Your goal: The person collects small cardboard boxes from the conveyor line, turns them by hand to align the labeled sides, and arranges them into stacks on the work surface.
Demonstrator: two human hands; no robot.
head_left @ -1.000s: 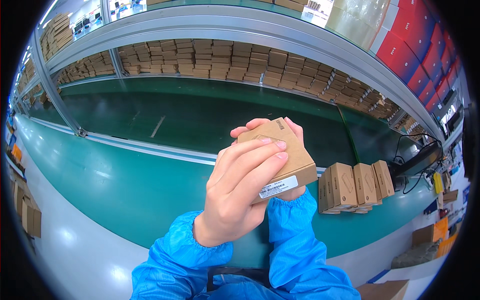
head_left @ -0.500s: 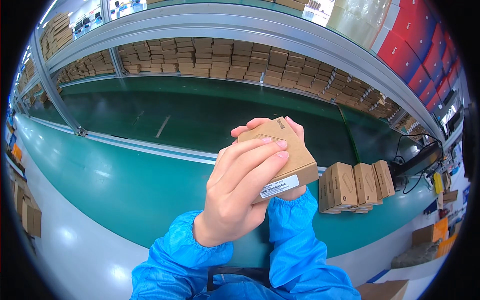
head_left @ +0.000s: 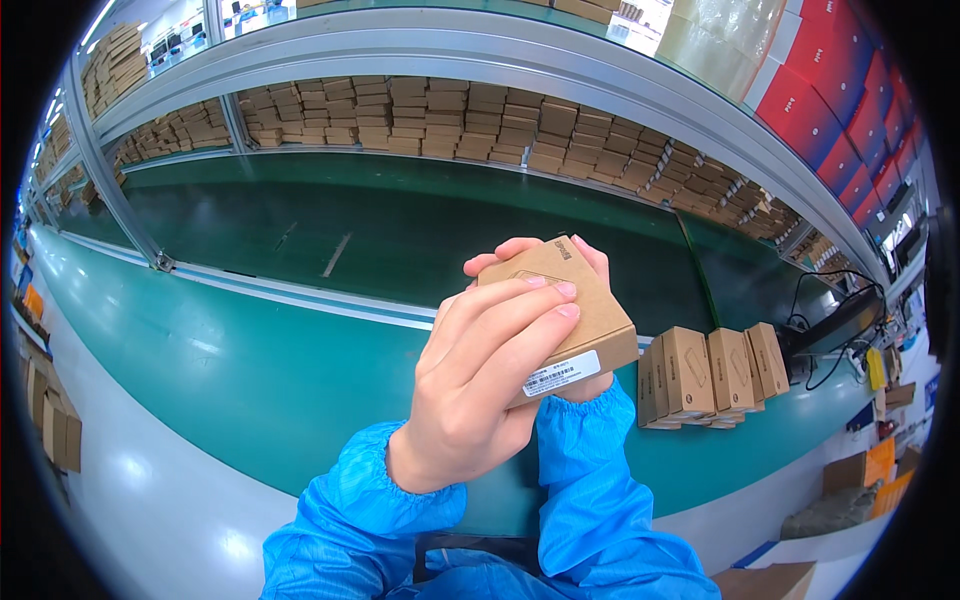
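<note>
Above the near edge of the bench I hold a small brown cardboard box (head_left: pixel 595 308) tilted, a white barcode label on the side toward me. My left hand (head_left: pixel 465 385) lies across its top, fingers pressed together over the lid and palm along the near left side. From behind and below, my right hand (head_left: pixel 594 260) grips the same box; only some fingers and a bit near the wrist show, the rest being hidden by the box. Right of the hands, several similar brown boxes (head_left: pixel 690 372) stand upright in a cluster on the green bench top (head_left: pixel 260 370).
Beyond the bench runs a dark green conveyor belt (head_left: pixel 420 215) with a metal rail along it. Stacks of brown boxes (head_left: pixel 400 115) line its far side under a metal frame (head_left: pixel 440 45). Red and blue boxes (head_left: pixel 820 100) are piled upper right. Black cables (head_left: pixel 840 330) hang at the right.
The light marks on the conveyor belt have shifted slightly to the right. Both hands and the box have stayed almost in place.
</note>
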